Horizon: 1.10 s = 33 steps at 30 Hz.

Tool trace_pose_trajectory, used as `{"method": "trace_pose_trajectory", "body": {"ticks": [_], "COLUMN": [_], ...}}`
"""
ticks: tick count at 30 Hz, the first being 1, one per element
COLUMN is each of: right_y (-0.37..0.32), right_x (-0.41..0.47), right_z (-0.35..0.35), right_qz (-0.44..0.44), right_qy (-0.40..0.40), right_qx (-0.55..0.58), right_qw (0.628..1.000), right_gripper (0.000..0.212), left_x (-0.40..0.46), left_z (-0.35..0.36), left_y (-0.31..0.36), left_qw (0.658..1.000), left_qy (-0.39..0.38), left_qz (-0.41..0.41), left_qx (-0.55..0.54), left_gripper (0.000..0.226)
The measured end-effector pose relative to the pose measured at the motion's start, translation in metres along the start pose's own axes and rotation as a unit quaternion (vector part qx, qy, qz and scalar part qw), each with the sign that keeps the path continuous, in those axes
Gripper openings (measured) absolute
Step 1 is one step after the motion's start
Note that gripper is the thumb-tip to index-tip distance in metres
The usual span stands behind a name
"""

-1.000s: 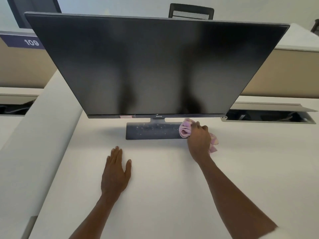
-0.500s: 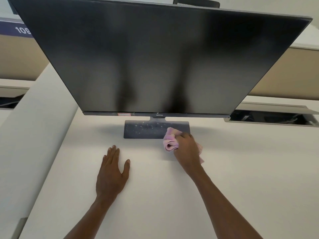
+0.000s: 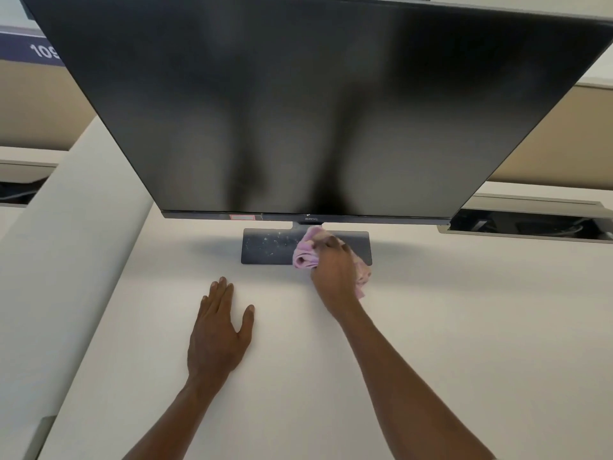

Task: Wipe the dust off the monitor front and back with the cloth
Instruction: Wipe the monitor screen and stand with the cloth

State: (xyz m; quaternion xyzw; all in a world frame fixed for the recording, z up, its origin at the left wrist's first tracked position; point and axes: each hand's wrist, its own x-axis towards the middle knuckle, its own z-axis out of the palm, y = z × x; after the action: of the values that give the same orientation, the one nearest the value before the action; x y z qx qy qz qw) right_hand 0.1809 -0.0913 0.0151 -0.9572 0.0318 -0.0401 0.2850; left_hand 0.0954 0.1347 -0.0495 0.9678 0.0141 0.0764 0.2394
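A single view is given, taken from a wide-angle camera worn on the head. It is aimed forward and down over the worktop (image 3: 464,327), close enough that both forearms are seen entering from 6 o'clock. The monitor (image 3: 315,111) is seen from just above and in front, filling the frame toward 12 o'clock, its edges splayed by the lens. The monitor's base (image 3: 265,247) is set near centre. No second view is supplied, so no overlap is shown.
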Motion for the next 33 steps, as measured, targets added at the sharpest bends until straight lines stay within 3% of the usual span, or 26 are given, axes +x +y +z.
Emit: {"method": "trace_pose_trajectory", "body": {"ticks": [4,9,14,17,21,27,29,30,31,33], "right_y": [-0.003,0.026,0.025,0.003,-0.029,-0.029,-0.021,-0.016,-0.010,0.001], "right_x": [-0.020,-0.022,0.010,0.020,0.021,-0.019,-0.031,-0.035,-0.033,-0.023], "right_z": [-0.004,-0.016,-0.021,-0.003,0.025,0.015,0.003,-0.002,-0.001,-0.004], "right_qz": [-0.048,0.057,0.119,0.077,0.020,-0.127,-0.114,-0.098,-0.078,0.000], "right_qy": [-0.084,0.100,0.086,0.044,-0.024,-0.101,-0.057,0.013,0.088,0.129], "right_qx": [-0.044,-0.151,-0.175,-0.163,-0.182,-0.061,-0.020,-0.019,-0.029,-0.102], "right_qw": [0.994,0.982,0.974,0.983,0.983,0.985,0.992,0.995,0.993,0.986], "right_gripper": [0.047,0.043,0.033,0.039,0.029,0.038,0.039,0.038,0.036,0.045], "left_x": [0.000,0.000,0.000,0.000,0.000,0.000,0.000,0.000,0.000,-0.001], "left_z": [-0.001,-0.003,-0.004,-0.005,-0.005,-0.005,-0.006,-0.007,-0.007,-0.008], "left_y": [0.001,0.003,0.003,0.004,0.002,0.002,0.003,0.003,0.004,0.005], "left_qw": [1.000,1.000,1.000,1.000,1.000,1.000,1.000,1.000,1.000,1.000], "left_qy": [0.003,-0.002,-0.001,0.000,0.000,0.000,0.002,0.003,0.003,0.002], "left_qz": [0.002,-0.005,-0.005,-0.002,0.010,0.006,0.007,0.008,0.008,0.009], "left_qx": [-0.002,0.001,0.000,0.000,-0.001,-0.007,-0.007,-0.007,-0.007,-0.007], "left_gripper": [0.070,0.070,0.070,0.070,0.066,0.067,0.067,0.067,0.067,0.067]}}
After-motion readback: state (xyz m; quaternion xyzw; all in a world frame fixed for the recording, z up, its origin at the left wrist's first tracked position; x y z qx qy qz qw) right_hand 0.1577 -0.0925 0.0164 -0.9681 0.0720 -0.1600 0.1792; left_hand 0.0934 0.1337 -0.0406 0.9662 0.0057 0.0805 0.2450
